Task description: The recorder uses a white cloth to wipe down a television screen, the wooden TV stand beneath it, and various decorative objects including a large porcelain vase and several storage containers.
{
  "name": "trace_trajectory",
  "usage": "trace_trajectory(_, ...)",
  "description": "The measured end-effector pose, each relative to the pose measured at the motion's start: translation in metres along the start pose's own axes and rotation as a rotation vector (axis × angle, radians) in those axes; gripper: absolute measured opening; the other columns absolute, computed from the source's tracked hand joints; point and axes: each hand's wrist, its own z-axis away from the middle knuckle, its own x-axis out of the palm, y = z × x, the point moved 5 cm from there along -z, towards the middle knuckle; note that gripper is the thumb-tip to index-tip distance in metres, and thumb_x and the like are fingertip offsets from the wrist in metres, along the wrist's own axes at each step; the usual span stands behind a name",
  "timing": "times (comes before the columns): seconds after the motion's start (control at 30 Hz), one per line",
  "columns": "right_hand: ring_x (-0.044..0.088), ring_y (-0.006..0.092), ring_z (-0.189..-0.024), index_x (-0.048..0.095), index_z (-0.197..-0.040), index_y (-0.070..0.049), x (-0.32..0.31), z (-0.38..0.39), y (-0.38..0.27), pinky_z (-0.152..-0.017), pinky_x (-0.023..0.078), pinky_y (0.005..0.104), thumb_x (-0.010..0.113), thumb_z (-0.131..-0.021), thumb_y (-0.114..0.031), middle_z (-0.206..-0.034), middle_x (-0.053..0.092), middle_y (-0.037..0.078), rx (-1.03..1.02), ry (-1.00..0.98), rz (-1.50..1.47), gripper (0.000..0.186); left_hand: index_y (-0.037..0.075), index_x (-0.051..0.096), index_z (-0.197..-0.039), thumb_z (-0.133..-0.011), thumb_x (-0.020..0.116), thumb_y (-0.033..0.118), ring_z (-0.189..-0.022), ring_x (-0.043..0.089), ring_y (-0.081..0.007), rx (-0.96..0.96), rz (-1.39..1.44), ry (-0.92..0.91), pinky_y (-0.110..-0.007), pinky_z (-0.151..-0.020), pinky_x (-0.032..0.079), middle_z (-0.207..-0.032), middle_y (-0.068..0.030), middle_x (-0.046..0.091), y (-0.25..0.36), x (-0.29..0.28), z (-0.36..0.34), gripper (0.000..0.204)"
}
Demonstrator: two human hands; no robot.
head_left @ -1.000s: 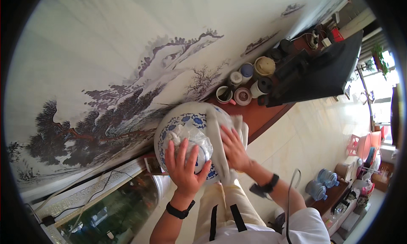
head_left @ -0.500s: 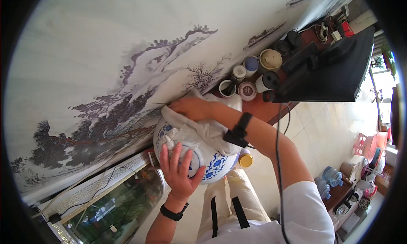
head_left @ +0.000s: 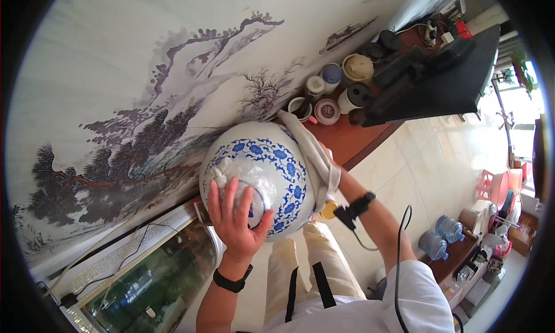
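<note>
A large white porcelain vase (head_left: 231, 141) with blue floral scrollwork stands against the wall below me. Crumpled clear plastic (head_left: 243, 174) covers its top. My left hand (head_left: 239, 220) lies on that plastic and the rim, its fingers spread. On the vase's right side hangs a long off-white cloth (head_left: 314, 154), drawn down along the curve. My right hand (head_left: 328, 152) is behind the cloth's outer edge and holds it against the vase; most of its fingers are hidden.
A red-brown desk (head_left: 358, 137) at the right bears several cups and jars and a black monitor (head_left: 439, 81). A fish tank (head_left: 144, 287) stands at lower left. A yellow-lidded container (head_left: 328, 209) is beside the vase. Blue water jugs (head_left: 448, 229) are at far right.
My right hand has moved from the vase's far side to its right side, taking the cloth along and uncovering the blue pattern. My left hand stays on the top.
</note>
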Motion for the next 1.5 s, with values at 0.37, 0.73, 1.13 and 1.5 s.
trace_trajectory(0.37,0.037,0.031,-0.13,0.06,-0.106,-0.004,0.141,0.173,0.058,-0.108,0.023,0.043,0.056,-0.076,-0.008,-0.134,0.046,0.015,-0.898,0.257,1.487,0.031,0.007,0.053,-0.12,-0.08,0.066,0.036,-0.127,0.033,-0.0448,0.039,0.088,0.058,-0.054,-0.101,0.028,-0.131,-0.0153,0.048,-0.009,-0.006,0.011,0.05)
trace_trajectory(0.73,0.049,0.0269,-0.121,0.062,-0.089,-0.008,0.187,0.188,0.109,-0.103,0.031,0.0413,0.06,-0.071,-0.005,-0.119,0.057,0.008,-1.108,0.094,1.591,0.019,-0.001,0.055,-0.108,-0.083,0.061,0.006,-0.11,0.052,-0.0334,-0.238,0.544,0.215,-0.043,-0.094,0.041,-0.115,-0.0169,0.056,-0.068,-0.063,0.169,0.027)
trace_trajectory(1.13,0.055,0.0364,-0.078,0.053,-0.091,-0.002,0.336,0.212,0.123,-0.062,0.047,0.0401,0.059,-0.073,0.0,-0.095,0.056,0.015,-0.8,-0.267,1.406,0.02,0.003,0.033,-0.135,-0.091,0.053,0.012,-0.122,0.042,-0.0228,-0.735,1.243,0.199,-0.036,-0.098,0.037,-0.135,-0.013,0.036,-0.079,-0.009,0.275,0.049)
trace_trajectory(1.5,0.059,0.0359,-0.099,0.059,-0.104,0.001,0.314,0.275,0.084,-0.085,0.048,0.0388,0.063,-0.062,0.009,-0.108,0.059,0.021,-0.847,-0.281,1.403,0.043,0.001,0.035,-0.133,-0.089,0.055,0.019,-0.12,0.044,-0.0294,-0.196,0.926,0.075,-0.037,-0.099,0.035,-0.129,-0.0163,0.044,-0.105,0.009,0.229,0.052)
